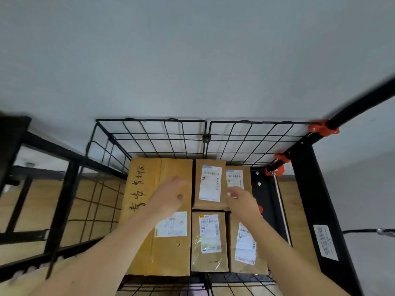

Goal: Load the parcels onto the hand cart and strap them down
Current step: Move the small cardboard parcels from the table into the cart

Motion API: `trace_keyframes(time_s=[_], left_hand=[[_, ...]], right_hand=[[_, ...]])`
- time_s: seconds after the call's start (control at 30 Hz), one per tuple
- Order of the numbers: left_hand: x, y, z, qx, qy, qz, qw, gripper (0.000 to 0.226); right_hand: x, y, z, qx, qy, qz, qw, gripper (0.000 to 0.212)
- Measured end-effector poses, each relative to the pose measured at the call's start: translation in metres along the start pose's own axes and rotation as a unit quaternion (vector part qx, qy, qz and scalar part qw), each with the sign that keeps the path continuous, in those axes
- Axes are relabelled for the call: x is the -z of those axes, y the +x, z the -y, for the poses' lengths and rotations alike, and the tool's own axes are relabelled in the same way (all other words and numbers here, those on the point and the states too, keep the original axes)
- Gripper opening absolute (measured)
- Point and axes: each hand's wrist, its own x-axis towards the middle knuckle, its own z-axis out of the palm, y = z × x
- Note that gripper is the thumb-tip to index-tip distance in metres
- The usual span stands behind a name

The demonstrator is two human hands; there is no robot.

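Note:
Several cardboard parcels lie packed inside a black wire-mesh cart. A long box with handwritten characters fills the left side. To its right sit smaller labelled boxes: one at the back, one at the front, and two more on the far right. My left hand hovers over the long box, fingers relaxed and blurred. My right hand reaches over the far-right boxes, fingers loose, holding nothing I can make out.
The cart's black handle frame with orange clamps stands on the right, a white cord along it. A black hooked cord lies at far right. A black metal rack stands left, grey wall behind.

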Motion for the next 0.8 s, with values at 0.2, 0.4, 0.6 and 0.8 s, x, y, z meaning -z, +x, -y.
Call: trace_keyframes(time_s=[0.2,0.4,0.6,0.8], left_hand=[[0.053,-0.065,0.005,-0.050,0.038,-0.027,0.998,0.049],[0.117,-0.158,0.039,-0.092,0.062,-0.122,0.986,0.046],[0.171,-0.259,0.104,-0.077,0.037,-0.211,0.974,0.043],[0.206,-0.352,0.177,-0.046,0.033,-0.268,0.962,0.043]], right_hand=[[-0.018,-0.074,0.061,0.100,-0.019,-0.006,0.995,0.030],[-0.055,-0.162,0.109,0.174,-0.056,-0.027,0.983,0.027],[-0.112,-0.240,0.160,0.256,-0.060,-0.031,0.964,0.025],[-0.181,-0.302,0.211,0.336,-0.074,-0.023,0.939,0.024]])
